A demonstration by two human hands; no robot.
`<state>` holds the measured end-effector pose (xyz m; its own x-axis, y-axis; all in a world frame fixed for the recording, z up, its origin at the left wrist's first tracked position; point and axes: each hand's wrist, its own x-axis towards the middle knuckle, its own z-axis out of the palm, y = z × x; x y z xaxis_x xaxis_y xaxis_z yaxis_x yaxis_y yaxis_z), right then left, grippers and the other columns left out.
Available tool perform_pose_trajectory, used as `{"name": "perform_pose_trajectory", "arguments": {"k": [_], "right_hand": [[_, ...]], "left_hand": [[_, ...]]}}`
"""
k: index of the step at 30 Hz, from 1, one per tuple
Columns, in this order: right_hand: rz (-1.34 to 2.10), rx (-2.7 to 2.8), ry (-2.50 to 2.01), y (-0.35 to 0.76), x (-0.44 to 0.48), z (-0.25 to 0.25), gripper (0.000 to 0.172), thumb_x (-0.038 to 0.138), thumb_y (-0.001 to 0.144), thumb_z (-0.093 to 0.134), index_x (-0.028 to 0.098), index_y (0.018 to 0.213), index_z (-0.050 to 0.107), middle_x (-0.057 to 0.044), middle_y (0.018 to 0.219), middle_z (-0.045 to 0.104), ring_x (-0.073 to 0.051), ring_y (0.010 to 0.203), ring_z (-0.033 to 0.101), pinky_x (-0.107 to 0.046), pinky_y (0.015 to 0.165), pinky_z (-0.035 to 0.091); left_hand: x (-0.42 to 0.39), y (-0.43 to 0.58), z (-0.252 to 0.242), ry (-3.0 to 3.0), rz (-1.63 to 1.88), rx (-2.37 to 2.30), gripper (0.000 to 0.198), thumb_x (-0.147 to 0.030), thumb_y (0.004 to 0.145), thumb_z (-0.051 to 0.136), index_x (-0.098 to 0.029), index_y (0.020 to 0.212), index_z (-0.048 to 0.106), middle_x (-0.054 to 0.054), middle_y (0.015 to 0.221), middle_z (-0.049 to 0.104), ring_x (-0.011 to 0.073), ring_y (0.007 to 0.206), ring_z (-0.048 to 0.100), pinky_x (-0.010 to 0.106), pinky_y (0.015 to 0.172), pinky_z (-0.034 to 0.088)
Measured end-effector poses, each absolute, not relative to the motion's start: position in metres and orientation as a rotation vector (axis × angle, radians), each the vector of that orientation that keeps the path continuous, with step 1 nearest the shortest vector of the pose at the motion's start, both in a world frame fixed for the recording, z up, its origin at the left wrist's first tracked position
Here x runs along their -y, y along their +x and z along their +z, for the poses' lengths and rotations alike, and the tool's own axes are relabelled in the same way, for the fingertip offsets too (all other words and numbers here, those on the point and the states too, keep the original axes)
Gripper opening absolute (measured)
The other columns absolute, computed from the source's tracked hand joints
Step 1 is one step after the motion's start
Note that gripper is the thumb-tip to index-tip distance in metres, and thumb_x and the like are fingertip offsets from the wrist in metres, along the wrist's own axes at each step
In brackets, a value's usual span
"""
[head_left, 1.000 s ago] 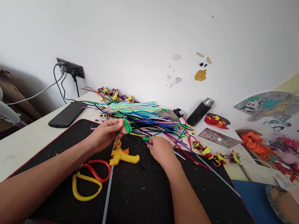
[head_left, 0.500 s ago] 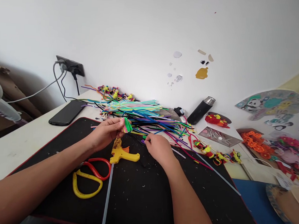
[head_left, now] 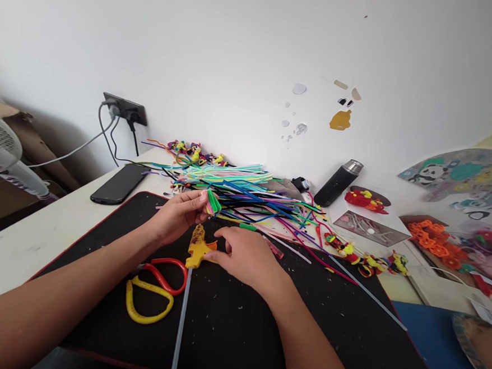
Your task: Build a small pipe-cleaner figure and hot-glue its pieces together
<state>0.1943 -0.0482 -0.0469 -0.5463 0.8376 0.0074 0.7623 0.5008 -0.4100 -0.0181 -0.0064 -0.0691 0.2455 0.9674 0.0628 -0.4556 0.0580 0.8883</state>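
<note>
My left hand [head_left: 186, 205] pinches a small bundle of pipe cleaner [head_left: 213, 203], green with pink and yellow edges, above the black mat. Below it lies a yellow hot glue gun [head_left: 198, 250] with an orange trigger, a long clear glue stick [head_left: 181, 320] sticking out of its back. Over the gun's handle is my right hand [head_left: 245, 257], thumb and forefinger apart, the thumb on or just above the handle. Most of the handle is hidden under that hand. Scissors [head_left: 149, 301] with one red and one yellow handle loop lie left of the gun, their blades covered by my left forearm.
Behind my hands spreads a pile of coloured pipe cleaners [head_left: 245, 190]. A phone [head_left: 119, 184] lies at the left, a black flask [head_left: 339, 182] at the back right. Small figures [head_left: 365, 257] and another glue stick [head_left: 369, 291] lie at the right.
My right hand has moved left and nearer, from a small piece beside the pile to the glue gun's handle, and its fingers have spread. My left hand keeps its bundle. The view has shifted slightly.
</note>
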Motion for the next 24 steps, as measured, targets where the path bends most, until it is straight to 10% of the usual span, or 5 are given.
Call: {"name": "perform_pose_trajectory", "arguments": {"k": [11, 24], "right_hand": [[0.493, 2.709, -1.323, 0.182, 0.054, -0.062, 0.035, 0.043, 0.096, 0.074, 0.020, 0.122, 0.072, -0.012, 0.114, 0.074, -0.030, 0.110, 0.067, -0.036, 0.089, 0.047], [1.117, 2.165, -1.272, 0.189, 0.043, -0.067, 0.024, 0.037, 0.086, 0.077, 0.022, 0.104, 0.075, -0.001, 0.090, 0.073, -0.016, 0.075, 0.064, -0.025, 0.064, 0.042]], "left_hand": [[0.005, -0.017, -0.073, 0.941, 1.251, -0.652, 0.030, -0.039, 0.079, 0.090, -0.012, 0.076, 0.076, 0.006, 0.070, 0.066, 0.0115, 0.059, 0.054, 0.021, 0.051, 0.041], [0.006, -0.026, -0.057, 0.935, 1.328, -0.584, 0.037, -0.044, 0.079, 0.089, -0.012, 0.072, 0.073, 0.003, 0.070, 0.060, 0.0116, 0.061, 0.053, 0.022, 0.054, 0.041]]}}
